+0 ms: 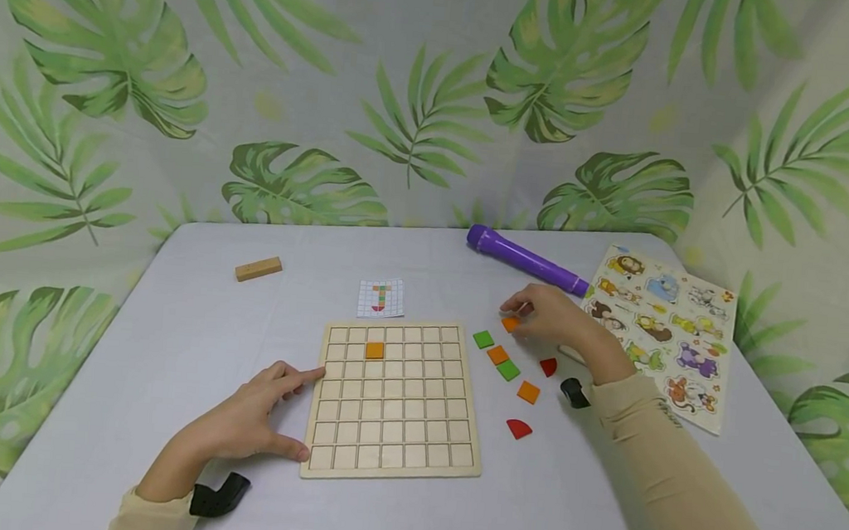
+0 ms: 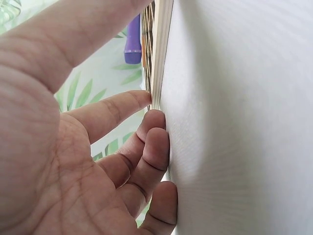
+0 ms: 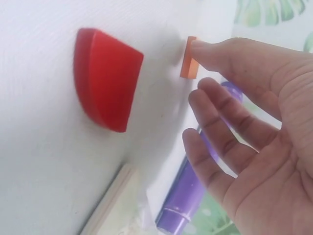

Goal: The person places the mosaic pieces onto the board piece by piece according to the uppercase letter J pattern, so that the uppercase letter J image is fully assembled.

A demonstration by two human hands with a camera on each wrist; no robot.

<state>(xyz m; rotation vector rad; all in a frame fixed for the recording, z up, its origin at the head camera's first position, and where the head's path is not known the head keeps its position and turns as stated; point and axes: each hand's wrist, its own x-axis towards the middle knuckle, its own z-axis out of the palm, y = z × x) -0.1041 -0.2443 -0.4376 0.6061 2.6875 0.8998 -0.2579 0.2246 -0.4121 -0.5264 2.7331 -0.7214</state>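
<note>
A wooden grid board [image 1: 396, 393] lies on the table with one orange square tile [image 1: 374, 351] in an upper cell. My left hand [image 1: 256, 410] steadies its left edge, thumb at the lower corner and index finger higher up, spread apart. In the left wrist view the other fingers curl loosely by the board's edge [image 2: 160, 54]. My right hand [image 1: 548, 312] is over another orange square tile [image 1: 511, 325] right of the board. The right wrist view has the thumb touching this orange tile [image 3: 188, 61], the other fingers apart from it. A red quarter-circle piece [image 3: 105, 81] lies nearby.
Several loose pieces lie right of the board, including a green tile [image 1: 483, 339] and a red piece [image 1: 519, 429]. A pattern card [image 1: 392, 290] sits behind the board. Farther out are a wooden block [image 1: 259, 269], a purple microphone-shaped object [image 1: 522, 259] and an animal puzzle board [image 1: 659, 333].
</note>
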